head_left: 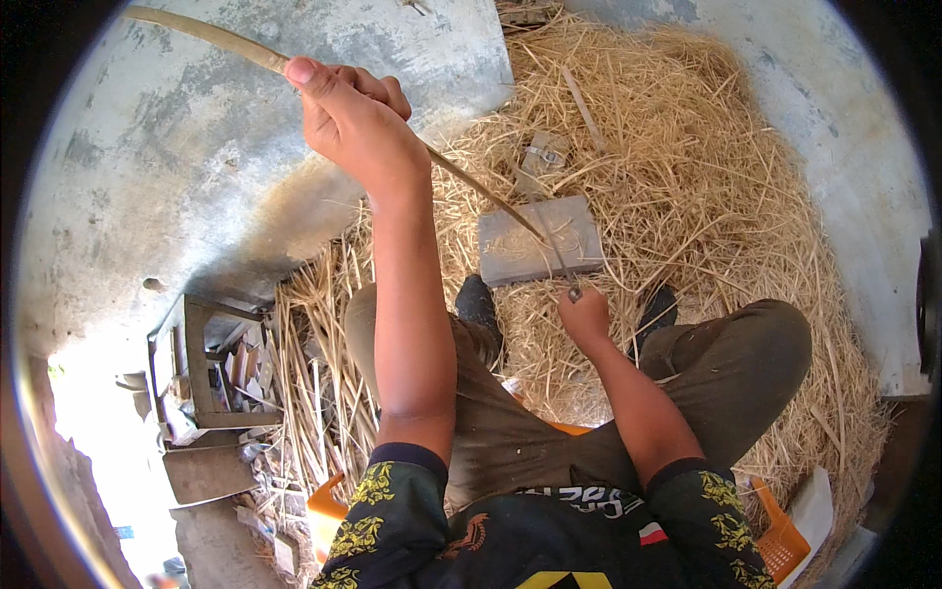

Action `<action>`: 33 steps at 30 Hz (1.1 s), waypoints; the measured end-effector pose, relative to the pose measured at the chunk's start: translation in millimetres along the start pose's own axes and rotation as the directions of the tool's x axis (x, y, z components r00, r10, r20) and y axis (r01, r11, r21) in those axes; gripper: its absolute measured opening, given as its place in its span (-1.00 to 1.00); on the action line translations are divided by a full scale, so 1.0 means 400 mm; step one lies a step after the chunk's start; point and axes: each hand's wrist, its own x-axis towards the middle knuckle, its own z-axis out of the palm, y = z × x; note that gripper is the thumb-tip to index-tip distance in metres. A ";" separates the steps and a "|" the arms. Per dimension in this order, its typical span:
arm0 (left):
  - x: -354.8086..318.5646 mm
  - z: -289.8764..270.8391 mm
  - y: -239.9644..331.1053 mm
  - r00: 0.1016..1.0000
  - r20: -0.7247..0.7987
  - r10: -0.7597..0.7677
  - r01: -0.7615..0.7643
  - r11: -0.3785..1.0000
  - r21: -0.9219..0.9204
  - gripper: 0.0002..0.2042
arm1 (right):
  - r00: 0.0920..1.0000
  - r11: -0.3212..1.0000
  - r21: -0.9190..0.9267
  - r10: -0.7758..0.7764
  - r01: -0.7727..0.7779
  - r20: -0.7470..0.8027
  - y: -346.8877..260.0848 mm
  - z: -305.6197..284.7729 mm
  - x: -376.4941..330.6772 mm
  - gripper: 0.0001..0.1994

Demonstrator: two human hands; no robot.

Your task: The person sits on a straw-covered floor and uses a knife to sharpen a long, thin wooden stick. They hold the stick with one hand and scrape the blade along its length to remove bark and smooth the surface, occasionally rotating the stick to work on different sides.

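My raised left hand (pixel 361 133) is closed around a long, thin cane-like stick (pixel 211 36). The stick slants from the upper left down to a flat grey block (pixel 581 221), where its lower end meets or nearly meets a narrow blade. Low between my knees, my right hand (pixel 586 316) is closed on the handle of that knife (pixel 557 247). Its blade points away from me across the block, which has some thin shavings on it. Whether the stick's end touches the blade, I cannot tell.
Straw-like shavings (pixel 677 128) pile up around the block and along the right wall. A bundle of long sticks (pixel 319 334) lies left of my legs, beside a wooden frame (pixel 201 363). Parts of an orange plastic seat (pixel 780 530) show beneath me. A pale wall (pixel 226 118) stands at the left.
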 end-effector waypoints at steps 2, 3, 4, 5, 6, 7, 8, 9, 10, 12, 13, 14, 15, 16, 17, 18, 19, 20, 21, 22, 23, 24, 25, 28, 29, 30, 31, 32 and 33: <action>-0.001 -0.001 0.005 1.000 -0.010 -0.010 0.010 1.000 -0.002 -0.47 | 0.989 0.968 -0.205 0.140 -0.146 -0.044 0.048 0.020 0.001 -0.70; -0.001 -0.002 0.005 1.000 -0.022 -0.017 0.017 1.000 -0.001 -0.46 | 0.987 0.961 -0.225 0.152 -0.158 -0.041 0.053 0.016 0.008 -0.69; -0.001 -0.006 0.003 0.999 -0.030 -0.026 0.026 1.000 0.004 -0.46 | 0.985 0.955 -0.242 0.168 -0.172 -0.034 0.039 0.004 -0.003 -0.69; -0.001 -0.008 0.003 0.999 -0.037 -0.036 0.036 0.999 0.009 -0.46 | 0.982 0.948 -0.259 0.185 -0.186 -0.028 0.031 -0.002 -0.007 -0.68; 0.002 -0.010 0.004 0.999 -0.044 -0.032 0.032 0.999 0.018 -0.46 | 0.987 0.953 -0.258 0.162 -0.161 -0.018 0.029 -0.001 -0.004 -0.66; 0.004 -0.013 0.005 0.998 -0.051 -0.033 0.034 0.999 0.025 -0.46 | 0.990 0.956 -0.258 0.143 -0.141 -0.009 0.033 -0.002 -0.002 -0.65; 0.006 -0.016 0.005 0.998 -0.059 -0.034 0.036 0.999 0.033 -0.46 | 0.992 0.959 -0.258 0.125 -0.120 0.000 0.036 -0.002 -0.001 -0.64; 0.011 -0.019 0.006 0.997 -0.066 -0.039 0.042 0.998 0.042 -0.45 | 0.990 0.957 -0.255 0.143 -0.136 0.009 0.037 -0.001 -0.001 -0.63; 0.015 -0.024 0.006 0.996 -0.075 -0.045 0.049 0.997 0.051 -0.45 | 0.987 0.955 -0.254 0.162 -0.152 0.020 0.036 0.001 -0.003 -0.63; 0.017 -0.028 0.004 0.996 -0.077 -0.050 0.055 0.997 0.055 -0.45 | 0.982 0.957 -0.235 0.184 -0.171 0.035 0.044 0.006 -0.003 -0.62; 0.017 -0.026 0.002 0.996 -0.068 -0.051 0.055 0.997 0.047 -0.45 | 0.981 0.960 -0.215 0.189 -0.177 0.036 0.055 0.008 0.002 -0.61; 0.016 -0.025 -0.001 0.997 -0.060 -0.052 0.054 0.998 0.039 -0.45 | 0.980 0.964 -0.195 0.194 -0.183 0.038 0.067 0.012 0.009 -0.61; 0.014 -0.024 -0.003 0.998 -0.035 -0.049 0.050 0.998 0.040 -0.45 | 0.956 0.963 -0.082 0.265 -0.257 0.125 0.092 0.031 0.027 -0.61; 0.010 -0.022 -0.004 0.999 -0.011 -0.044 0.045 0.998 0.041 -0.46 | 0.921 0.942 0.025 0.322 -0.335 0.219 0.098 0.045 0.040 -0.60; 0.006 -0.019 -0.005 0.999 0.013 -0.041 0.040 0.998 0.042 -0.46 | 0.876 0.900 0.124 0.364 -0.419 0.316 0.109 0.055 0.048 -0.60; 0.004 -0.012 -0.006 0.999 0.013 -0.033 0.033 0.999 0.032 -0.46 | 0.929 0.947 0.006 0.315 -0.322 0.197 0.127 0.059 0.048 -0.59; 0.005 -0.012 -0.006 1.000 0.011 -0.019 0.018 0.999 0.036 -0.46 | 0.967 0.967 -0.127 0.235 -0.222 0.098 0.090 0.044 0.020 -0.59; 0.005 -0.009 -0.005 1.000 0.012 -0.008 0.008 1.000 0.030 -0.45 | 0.990 0.955 -0.264 0.140 -0.135 0.001 0.073 0.031 0.000 -0.59; 0.006 -0.008 -0.004 1.000 0.010 -0.005 0.005 1.000 0.028 -0.45 | 0.997 0.971 -0.228 0.072 -0.076 -0.026 0.085 0.034 0.004 -0.58; 0.007 -0.005 -0.005 1.000 0.012 -0.003 0.003 1.000 0.023 -0.45 | 0.998 0.982 -0.190 0.007 -0.018 -0.058 0.090 0.031 0.010 -0.57; 0.007 -0.004 -0.007 1.000 0.013 -0.001 0.000 1.000 0.019 -0.45 | 0.996 0.989 -0.147 -0.036 0.023 -0.087 0.092 0.033 0.014 -0.59; 0.004 -0.005 -0.010 1.000 0.013 -0.006 0.005 1.000 0.016 -0.45 | 0.991 0.992 -0.106 -0.076 0.064 -0.114 0.095 0.037 0.013 -0.61; 0.005 -0.004 -0.009 1.000 0.010 -0.003 0.003 1.000 0.014 -0.45 | 0.985 0.994 -0.059 -0.103 0.096 -0.136 0.055 0.027 0.000 -0.65; 0.004 -0.003 -0.003 1.000 -0.013 -0.010 0.010 1.000 0.011 -0.46 | 0.994 0.987 -0.163 -0.028 0.010 -0.109 0.075 0.043 0.003 -0.69; 0.004 -0.002 -0.002 1.000 -0.022 -0.013 0.013 1.000 0.008 -0.46 | 0.995 0.970 -0.238 0.025 -0.046 -0.092 0.091 0.046 0.007 -0.69; 0.007 -0.004 -0.003 1.000 -0.025 -0.018 0.018 1.000 0.009 -0.45 | 0.993 0.973 -0.206 0.092 -0.104 -0.067 0.109 0.044 0.010 -0.69; 0.009 -0.011 -0.005 0.999 -0.028 -0.023 0.023 1.000 0.013 -0.45 | 0.987 0.971 -0.176 0.159 -0.163 -0.036 0.116 0.038 0.006 -0.69; 0.013 -0.016 -0.005 0.999 -0.031 -0.029 0.029 0.999 0.017 -0.45 | 0.975 0.964 -0.148 0.224 -0.222 -0.003 0.119 0.036 0.007 -0.69; 0.015 -0.019 -0.005 0.998 -0.044 -0.033 0.034 0.999 0.023 -0.45 | 0.972 0.962 -0.145 0.235 -0.232 0.006 0.115 0.034 0.012 -0.69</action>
